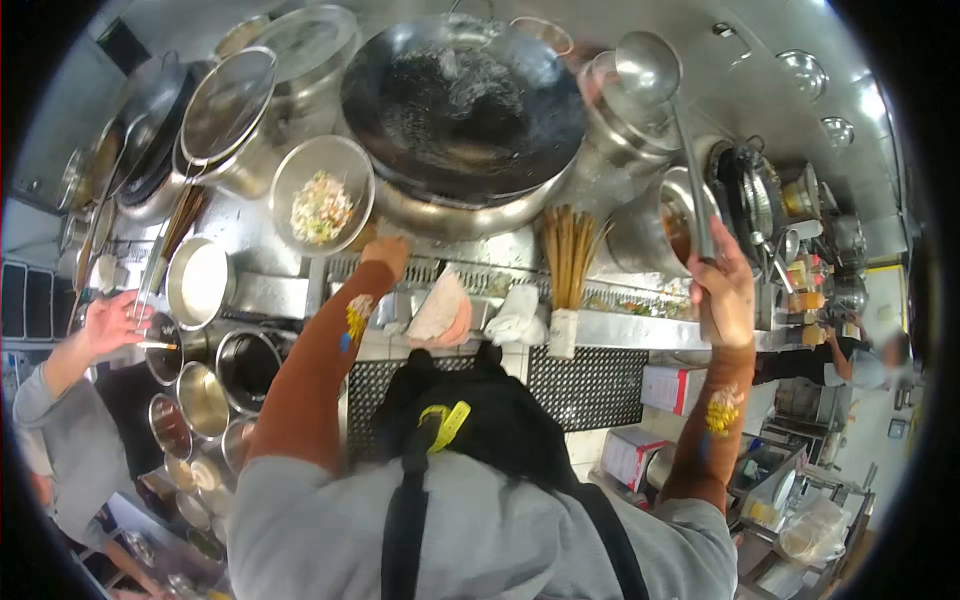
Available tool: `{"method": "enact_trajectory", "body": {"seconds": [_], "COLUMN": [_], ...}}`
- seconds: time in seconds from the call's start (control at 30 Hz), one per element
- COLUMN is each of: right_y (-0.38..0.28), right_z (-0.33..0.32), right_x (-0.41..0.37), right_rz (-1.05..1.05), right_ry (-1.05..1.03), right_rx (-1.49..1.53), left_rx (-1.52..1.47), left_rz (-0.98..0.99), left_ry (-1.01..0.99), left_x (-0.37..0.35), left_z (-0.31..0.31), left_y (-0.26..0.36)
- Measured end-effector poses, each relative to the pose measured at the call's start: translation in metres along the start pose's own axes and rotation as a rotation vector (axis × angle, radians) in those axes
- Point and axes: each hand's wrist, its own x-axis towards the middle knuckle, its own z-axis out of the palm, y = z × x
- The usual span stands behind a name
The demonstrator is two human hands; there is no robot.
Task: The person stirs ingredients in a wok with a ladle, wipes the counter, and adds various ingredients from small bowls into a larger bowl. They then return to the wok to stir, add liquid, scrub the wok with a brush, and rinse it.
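Observation:
My right hand [723, 285] is wrapped round the handle of a long metal ladle [648, 70]. The ladle's round bowl is raised to the right of the wok [460, 110], over a metal pot. Inside the large dark wok there is a shiny, bubbling or wet surface. My left hand [387, 256] is closed in front of the wok at the counter's edge; what its fingers grip, if anything, is hidden. Just beyond and to its left is a metal bowl [350, 165] with chopped pale, green and orange food [320, 208] in it.
A bamboo brush [570, 255] and folded cloths [442, 312] lie along the front edge. A deep pot [640, 225] with brownish contents stands beside my right hand. Several pots are at left, near a co-worker's hand [108, 325]. Another person [850, 360] is at far right.

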Motion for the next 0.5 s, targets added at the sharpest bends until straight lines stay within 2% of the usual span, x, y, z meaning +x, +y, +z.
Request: {"method": "enact_trajectory", "body": {"seconds": [0.07,0.13,0.2,0.23,0.3,0.4,0.43,0.47,0.5], "right_y": [0.015,0.021,0.046,0.06,0.075,0.101,0.115,0.099,0.09], "right_z": [-0.018,-0.022,-0.039,-0.041,-0.041,-0.058,-0.08,-0.085,-0.088], "right_x": [0.047,0.094,0.152,0.178,0.219,0.278,0.309,0.303,0.291], "right_rz": [0.023,0.026,0.0,-0.032,-0.045,0.23,0.37,0.475,0.46], "right_ry": [0.006,0.035,0.075,0.075,0.095,0.018,-0.026,-0.058,-0.208], "right_rx": [-0.032,-0.203,-0.439,-0.4,-0.609,-0.189,0.16,0.586,0.772], "left_rx": [-0.017,-0.022,-0.157,-0.207,-0.3,-0.28,-0.32,-0.361,-0.405], "left_rz": [0.014,-0.11,-0.106,-0.113,-0.149,-0.212,-0.23,-0.24,-0.239], "left_ry": [-0.008,0.021,0.243,0.378,0.651,0.641,0.668,0.695,0.716], "left_x": [0.001,-0.004,-0.022,-0.025,-0.033,-0.022,-0.02,-0.016,-0.014], "left_z": [0.005,-0.013,-0.046,-0.062,-0.084,-0.077,-0.074,-0.07,-0.07], "left_y": [-0.004,0.001,-0.01,-0.022,-0.05,-0.1,-0.114,-0.124,-0.129]}}
